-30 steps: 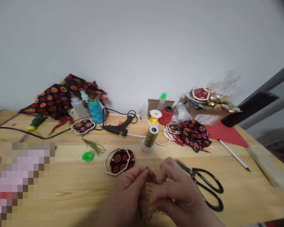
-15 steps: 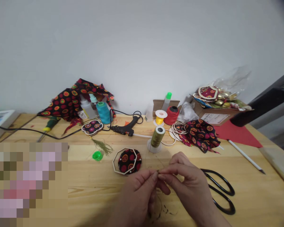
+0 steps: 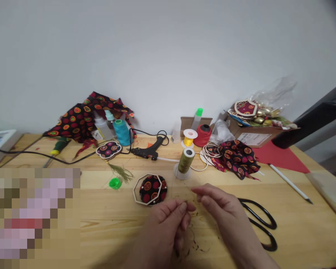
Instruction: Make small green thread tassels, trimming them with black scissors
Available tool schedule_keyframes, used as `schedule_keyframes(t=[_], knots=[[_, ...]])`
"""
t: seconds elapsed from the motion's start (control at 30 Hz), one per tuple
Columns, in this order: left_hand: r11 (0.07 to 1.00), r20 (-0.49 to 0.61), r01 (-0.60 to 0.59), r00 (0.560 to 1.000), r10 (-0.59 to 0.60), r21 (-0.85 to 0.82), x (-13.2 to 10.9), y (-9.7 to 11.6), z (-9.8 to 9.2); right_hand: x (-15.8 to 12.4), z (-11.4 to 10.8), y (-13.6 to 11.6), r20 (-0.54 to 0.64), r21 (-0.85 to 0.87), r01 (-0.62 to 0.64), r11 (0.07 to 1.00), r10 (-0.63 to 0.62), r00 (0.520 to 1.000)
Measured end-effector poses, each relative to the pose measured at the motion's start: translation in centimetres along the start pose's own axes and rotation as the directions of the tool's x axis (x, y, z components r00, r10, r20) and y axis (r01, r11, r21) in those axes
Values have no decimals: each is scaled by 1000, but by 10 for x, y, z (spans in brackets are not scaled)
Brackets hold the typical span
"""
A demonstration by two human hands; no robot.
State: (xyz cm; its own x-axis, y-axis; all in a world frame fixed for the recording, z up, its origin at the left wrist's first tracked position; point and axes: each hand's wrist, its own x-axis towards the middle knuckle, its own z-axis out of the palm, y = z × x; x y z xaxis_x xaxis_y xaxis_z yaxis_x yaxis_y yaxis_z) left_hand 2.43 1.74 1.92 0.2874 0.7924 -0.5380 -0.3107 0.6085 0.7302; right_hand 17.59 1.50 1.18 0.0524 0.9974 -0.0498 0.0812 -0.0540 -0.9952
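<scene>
Low in the middle, my left hand [image 3: 168, 228] pinches with thumb and forefinger. A tiny dark olive tip shows at its fingertips; the rest is hidden by the fingers. My right hand [image 3: 226, 215] is just to the right, its thumb and forefinger apart with nothing visible between them. Behind my left hand lie a wooden octagonal frame [image 3: 133, 191] and a round patterned fabric piece [image 3: 150, 189] with white-headed pins. A spool of olive thread [image 3: 186, 162] stands behind both hands. Black-handled scissors [image 3: 274, 222] lie partly under my right hand.
Dark thread scraps [image 3: 195, 244] lie below my hands. A black glue gun [image 3: 147, 152], teal thread cone [image 3: 123, 132], red thread cone [image 3: 203, 135] and yellow spool [image 3: 189, 140] stand further back. Nearer are a green cap [image 3: 115, 183] and, far right, a white pencil [image 3: 289, 183].
My right hand has drawn away from my left fingertips, moving slightly right, and its fingers have opened. My left hand keeps its pinch in nearly the same place.
</scene>
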Motion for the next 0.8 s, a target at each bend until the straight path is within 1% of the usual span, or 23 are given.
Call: schedule_keyframes(t=[0.07, 0.13, 0.23, 0.33, 0.43, 0.6, 0.7, 0.8], knots=[[1000, 14, -6, 1000, 6, -11, 0, -2, -1, -1, 0, 1, 51, 24, -47, 999, 46, 998], [1000, 37, -8, 999, 8, -2, 0, -3, -1, -1, 1, 1, 68, 28, -61, 998, 59, 996], [999, 77, -23, 997, 20, 38, -1, -4, -1, 0, 1, 0, 81, 18, -21, 1000, 20, 997], [998, 117, -16, 993, 9, 64, -1, -5, -3, 1, 0, -2, 125, -20, 5, 1000, -2, 992], [998, 137, 1, 990, -11, 69, -1, -6, -4, 2, -3, -5, 175, -38, 29, 999, -22, 984], [997, 174, 10, 984, -25, 82, -1, -7, -4, 1, -5, -9, 210, -87, 70, 994, -51, 976], [995, 209, 32, 977, -50, 89, -1, -8, -5, 1, -5, -10, 230, -66, 64, 996, -47, 972], [997, 233, 67, 970, -75, 42, -2, -8, -6, 2, -6, -9, 235, -29, 55, 998, -47, 971]])
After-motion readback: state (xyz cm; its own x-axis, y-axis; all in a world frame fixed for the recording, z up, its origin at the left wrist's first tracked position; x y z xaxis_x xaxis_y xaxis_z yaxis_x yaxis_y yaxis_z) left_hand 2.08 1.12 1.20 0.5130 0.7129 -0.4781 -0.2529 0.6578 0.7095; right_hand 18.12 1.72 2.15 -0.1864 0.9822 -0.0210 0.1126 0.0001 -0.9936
